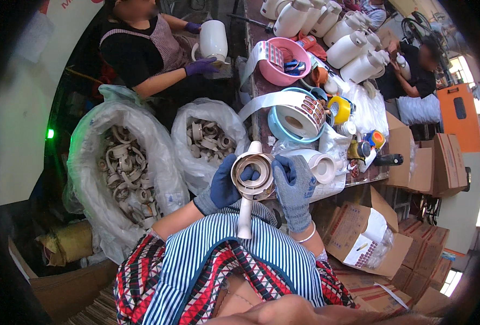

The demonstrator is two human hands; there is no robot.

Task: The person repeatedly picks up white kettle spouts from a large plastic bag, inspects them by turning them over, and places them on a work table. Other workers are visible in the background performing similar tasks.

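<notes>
Just above my lap is a cream plastic jug collar (pixel 244 187), its round, ringed opening facing up. Its short spout points away from me and its long handle points toward my body. My left hand (pixel 222 185), in a blue-grey knit glove, is closed around its left side. Dark blue glove fabric shows through the middle of the ring. In a grey glove, my right hand (pixel 294 187) is curled closed against the collar's right side, its fingertips partly hidden. Right of that hand, a white jug (pixel 322 168) lies on the table edge with its mouth toward me.
Two plastic-lined sacks, a large one (pixel 167 179) and a smaller one (pixel 188 111), hold cream ring parts. A pink basin (pixel 299 46), label roll (pixel 299 120) and several white jugs (pixel 345 50) crowd the table. Cartons (pixel 354 227) stand right. A co-worker (pixel 137 49) holds a white jug.
</notes>
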